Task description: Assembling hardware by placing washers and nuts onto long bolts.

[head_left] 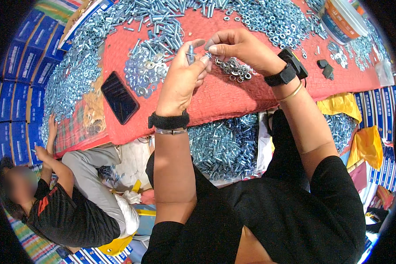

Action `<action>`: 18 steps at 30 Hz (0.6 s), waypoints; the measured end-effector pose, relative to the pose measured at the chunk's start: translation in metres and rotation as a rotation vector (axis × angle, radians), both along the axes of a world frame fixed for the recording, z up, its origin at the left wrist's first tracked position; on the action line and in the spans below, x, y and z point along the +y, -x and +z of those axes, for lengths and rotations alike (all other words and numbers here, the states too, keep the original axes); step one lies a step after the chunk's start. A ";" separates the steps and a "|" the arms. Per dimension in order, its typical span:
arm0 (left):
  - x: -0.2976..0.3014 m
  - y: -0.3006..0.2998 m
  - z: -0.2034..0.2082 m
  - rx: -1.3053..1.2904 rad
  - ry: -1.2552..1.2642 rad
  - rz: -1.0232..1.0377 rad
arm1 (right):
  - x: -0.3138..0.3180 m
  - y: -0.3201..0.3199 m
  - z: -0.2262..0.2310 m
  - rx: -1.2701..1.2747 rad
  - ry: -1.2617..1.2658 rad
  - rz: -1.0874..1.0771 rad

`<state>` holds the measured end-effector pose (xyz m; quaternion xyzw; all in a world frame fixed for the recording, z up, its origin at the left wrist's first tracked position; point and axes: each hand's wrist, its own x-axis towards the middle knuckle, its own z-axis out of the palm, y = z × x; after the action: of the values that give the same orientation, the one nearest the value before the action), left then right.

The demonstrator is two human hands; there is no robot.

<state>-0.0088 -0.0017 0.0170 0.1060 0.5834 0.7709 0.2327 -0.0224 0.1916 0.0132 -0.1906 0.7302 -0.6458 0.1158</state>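
Both my hands are raised over the red cloth of the worktable. In my left hand (179, 81) a short silver metal bolt (190, 54) is held upright between thumb and fingers. My right hand (246, 49) faces it, thumb and fingertips pinched close to the left thumb; what they hold, if anything, is too small to make out. Flat washers (141, 72) lie in a heap left of my left hand. Below my right hand sits a small heap of ring washers (240, 75). Past my hands, bolts (165, 33) and nuts (268, 26) are piled.
A black phone (119, 97) lies on the cloth at left. A plastic tub (343, 20) stands at far right. Under the table edge is a mass of metal fasteners (226, 147). Another person (70, 207) sits at left beside stacked blue boxes (20, 97).
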 end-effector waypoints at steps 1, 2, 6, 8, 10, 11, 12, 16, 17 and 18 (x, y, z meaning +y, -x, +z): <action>0.000 -0.001 0.001 0.023 0.032 0.019 | 0.001 0.000 0.001 -0.014 -0.018 0.005; 0.000 -0.001 0.002 0.023 0.033 0.020 | 0.001 0.000 0.002 -0.027 -0.036 0.010; 0.000 -0.003 0.005 0.062 0.048 0.015 | 0.000 0.000 -0.003 0.110 -0.035 0.014; -0.001 -0.003 0.005 0.071 0.067 0.029 | -0.002 -0.002 -0.002 0.158 -0.023 -0.015; -0.001 -0.002 0.005 0.089 0.038 0.014 | -0.002 -0.003 0.001 0.128 -0.011 -0.012; -0.001 -0.002 0.005 0.088 0.037 0.013 | -0.002 -0.003 0.003 0.099 0.001 -0.009; -0.001 -0.002 0.006 0.101 0.049 0.009 | -0.002 -0.003 0.005 0.099 0.001 -0.009; 0.000 -0.003 0.006 0.107 0.054 0.004 | -0.001 -0.003 0.004 0.101 -0.166 -0.047; -0.001 -0.003 0.006 0.107 0.054 0.003 | -0.002 -0.002 0.003 0.091 -0.209 -0.062; -0.003 -0.003 0.008 0.102 0.063 -0.002 | -0.002 -0.003 0.003 0.091 -0.209 -0.062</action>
<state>-0.0061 -0.0043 0.0246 0.1382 0.6185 0.7454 0.2067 -0.0197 0.1899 0.0158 -0.1837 0.8037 -0.5601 0.0818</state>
